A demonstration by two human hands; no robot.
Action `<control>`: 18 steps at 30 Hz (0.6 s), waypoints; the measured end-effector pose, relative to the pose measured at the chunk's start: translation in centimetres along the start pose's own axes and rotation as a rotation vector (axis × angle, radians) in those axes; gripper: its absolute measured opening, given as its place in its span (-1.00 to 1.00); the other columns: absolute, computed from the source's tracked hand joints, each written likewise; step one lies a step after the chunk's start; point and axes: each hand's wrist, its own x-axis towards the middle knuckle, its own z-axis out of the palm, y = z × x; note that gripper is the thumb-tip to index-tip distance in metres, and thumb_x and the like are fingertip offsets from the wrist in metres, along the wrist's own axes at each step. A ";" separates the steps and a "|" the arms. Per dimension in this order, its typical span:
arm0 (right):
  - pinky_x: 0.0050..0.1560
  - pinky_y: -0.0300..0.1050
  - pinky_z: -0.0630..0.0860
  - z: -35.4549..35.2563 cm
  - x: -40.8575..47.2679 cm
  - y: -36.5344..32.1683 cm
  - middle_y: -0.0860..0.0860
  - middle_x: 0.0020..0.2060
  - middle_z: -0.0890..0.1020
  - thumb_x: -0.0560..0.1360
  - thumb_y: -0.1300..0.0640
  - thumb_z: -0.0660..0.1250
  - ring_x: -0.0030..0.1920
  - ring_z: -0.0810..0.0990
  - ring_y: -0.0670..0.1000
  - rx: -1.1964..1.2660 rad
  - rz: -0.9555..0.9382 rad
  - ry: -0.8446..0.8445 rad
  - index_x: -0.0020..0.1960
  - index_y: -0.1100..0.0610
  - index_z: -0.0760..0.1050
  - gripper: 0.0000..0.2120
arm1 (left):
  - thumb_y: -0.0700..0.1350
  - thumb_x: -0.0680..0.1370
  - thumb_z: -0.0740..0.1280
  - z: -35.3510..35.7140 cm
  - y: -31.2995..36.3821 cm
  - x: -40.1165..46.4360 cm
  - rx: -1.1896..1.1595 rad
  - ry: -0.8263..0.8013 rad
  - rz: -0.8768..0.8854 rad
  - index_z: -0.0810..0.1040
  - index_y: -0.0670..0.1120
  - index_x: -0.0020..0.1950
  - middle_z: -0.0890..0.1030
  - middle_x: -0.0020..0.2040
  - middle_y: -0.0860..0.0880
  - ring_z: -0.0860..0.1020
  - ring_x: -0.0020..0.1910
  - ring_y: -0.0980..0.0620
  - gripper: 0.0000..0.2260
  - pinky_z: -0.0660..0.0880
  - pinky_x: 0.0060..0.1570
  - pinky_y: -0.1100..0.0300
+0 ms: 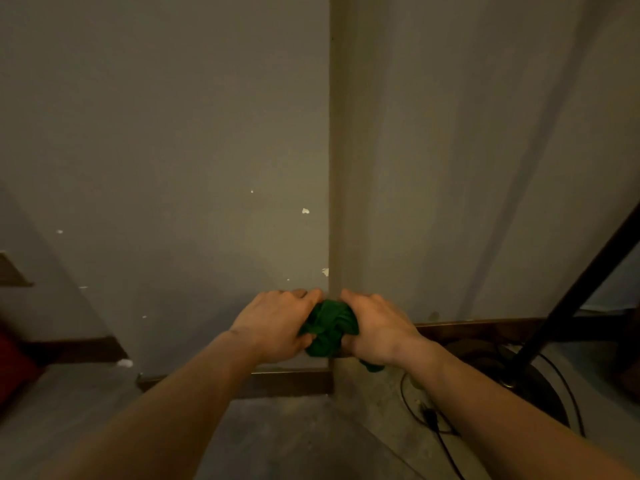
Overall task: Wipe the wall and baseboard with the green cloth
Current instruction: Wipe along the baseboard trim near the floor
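The green cloth (330, 329) is bunched up between both hands, low in front of the outer corner of the grey wall (207, 150). My left hand (273, 323) grips its left side and my right hand (377, 327) grips its right side; a bit of cloth hangs below the right wrist. The dark brown baseboard (291, 382) runs along the wall's foot just beneath the hands, and continues on the right wall section. Small white chips mark the paint above the hands.
A black lamp pole (571, 299) leans across the right, on a round dark base (543, 393) with black cables (436, 424) trailing on the floor. A red object (14, 365) sits at the left edge. Grey floor (277, 441) lies below.
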 end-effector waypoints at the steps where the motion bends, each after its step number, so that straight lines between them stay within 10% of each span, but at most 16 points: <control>1: -0.05 0.10 0.58 0.2 0.1 -0.1 -0.02 -0.05 0.55 0.38 0.02 0.46 -0.04 0.56 0.09 0.001 -0.010 -0.008 -0.04 -0.11 0.31 -0.66 | 0.10 0.52 0.37 -0.2 -0.3 -0.1 0.020 -0.017 0.002 0.28 0.07 0.26 0.58 0.14 -0.03 0.59 0.03 -0.17 -0.59 0.47 -0.06 -0.02; 18: -0.08 0.06 0.57 6.0 7.3 -15.7 -0.03 -0.10 0.55 0.37 0.05 0.44 -0.04 0.58 0.13 -0.009 -0.135 -0.119 -0.05 -0.12 0.30 -0.66 | 0.09 0.51 0.37 -1.4 -14.4 -11.1 0.049 -0.002 -0.055 0.33 0.01 0.21 0.57 0.09 -0.06 0.59 -0.02 -0.19 -0.62 0.40 -0.15 0.02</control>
